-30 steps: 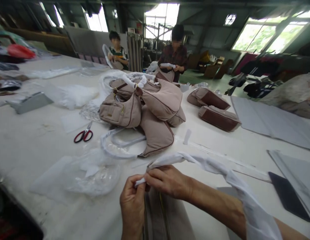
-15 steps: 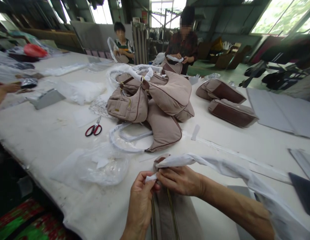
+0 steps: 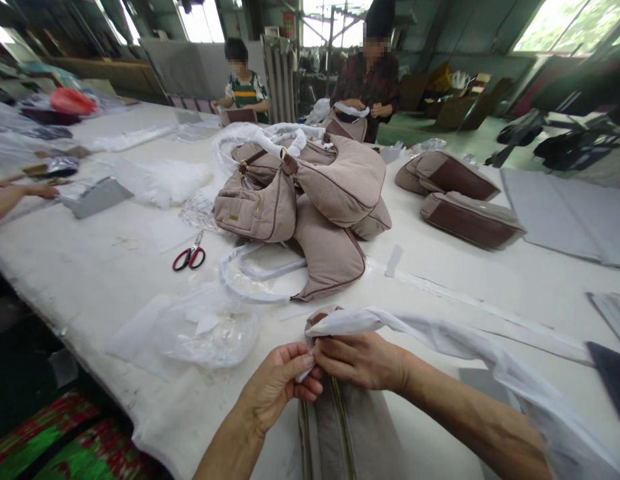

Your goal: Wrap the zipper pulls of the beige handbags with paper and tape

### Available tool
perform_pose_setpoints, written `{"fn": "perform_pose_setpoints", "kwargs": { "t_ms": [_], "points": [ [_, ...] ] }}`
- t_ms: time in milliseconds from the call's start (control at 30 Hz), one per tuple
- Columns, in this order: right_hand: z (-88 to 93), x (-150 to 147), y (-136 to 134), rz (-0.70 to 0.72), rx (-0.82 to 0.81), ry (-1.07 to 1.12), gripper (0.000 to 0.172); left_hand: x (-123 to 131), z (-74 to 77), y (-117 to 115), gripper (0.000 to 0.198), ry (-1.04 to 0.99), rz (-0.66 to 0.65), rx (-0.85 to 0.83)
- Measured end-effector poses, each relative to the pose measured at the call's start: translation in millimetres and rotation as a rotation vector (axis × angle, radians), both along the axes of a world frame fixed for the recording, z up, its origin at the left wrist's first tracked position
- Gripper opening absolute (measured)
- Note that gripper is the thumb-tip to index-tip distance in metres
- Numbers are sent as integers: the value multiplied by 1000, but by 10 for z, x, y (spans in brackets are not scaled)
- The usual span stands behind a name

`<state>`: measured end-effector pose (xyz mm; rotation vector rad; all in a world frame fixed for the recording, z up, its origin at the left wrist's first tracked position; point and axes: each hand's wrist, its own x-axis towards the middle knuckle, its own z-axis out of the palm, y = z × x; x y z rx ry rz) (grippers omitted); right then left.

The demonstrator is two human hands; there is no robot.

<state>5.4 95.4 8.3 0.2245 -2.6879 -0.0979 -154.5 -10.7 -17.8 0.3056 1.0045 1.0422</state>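
A taupe handbag (image 3: 360, 427) with brass zips lies at the front of the table, its strap wrapped in white paper (image 3: 420, 327). My left hand (image 3: 285, 373) is closed in a pinch on a small white paper strip (image 3: 305, 372) beside the strap's end. Against that end, just below the wrapping, my right hand (image 3: 360, 360) has its fingers pressed together around the bag's strap base, partly hidden. The wrapped strap runs right, over my right forearm. A brown leather tab (image 3: 321, 319) shows at the top of the bag.
Several taupe bags (image 3: 330, 247) are piled mid-table. Red-handled scissors (image 3: 190, 257) and a clear plastic bag (image 3: 210, 333) lie left of them. Two more bags (image 3: 470, 213) rest at right. Two people work across the table; another person's hand (image 3: 40, 191) is at far left.
My left hand has tilted, its wrist swinging left and its forearm lying lower. The white strip in its fingers now points downward. My right hand stays at the strap's end.
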Motion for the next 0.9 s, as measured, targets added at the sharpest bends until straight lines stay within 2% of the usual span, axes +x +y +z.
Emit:
{"fn": "perform_pose_setpoints", "kwargs": {
  "t_ms": [167, 300, 400, 433, 500, 567, 633, 733, 900],
  "points": [
    [-171, 51, -78, -147, -262, 120, 12, 40, 23, 16, 13, 152, -38, 43],
    [-330, 110, -255, -388, -619, 317, 13, 141, 20, 31, 10, 202, 33, 79],
    [-293, 132, -418, -575, -818, 489, 15, 196, 15, 19, 10, 227, 87, 92],
    [-245, 119, -466, -656, -927, 490, 15, 209, 16, 11, 10, 236, 100, 95],
    [-128, 56, -538, -780, -1250, 375, 17, 233, 19, -10, 11, 250, 121, 104],
    [-35, -36, -573, -793, -1601, 235, 21, 256, 23, -31, 11, 263, 135, 107],
    [-2, -120, -584, -765, -1802, 204, 22, 277, 24, -48, 13, 278, 147, 100],
    [-45, -181, -587, -796, -1905, 318, 23, 294, 7, -64, 17, 301, 160, 67],
    [-115, -215, -609, -849, -1863, 419, 20, 299, -46, -83, 28, 326, 181, 27]
  ]
}}
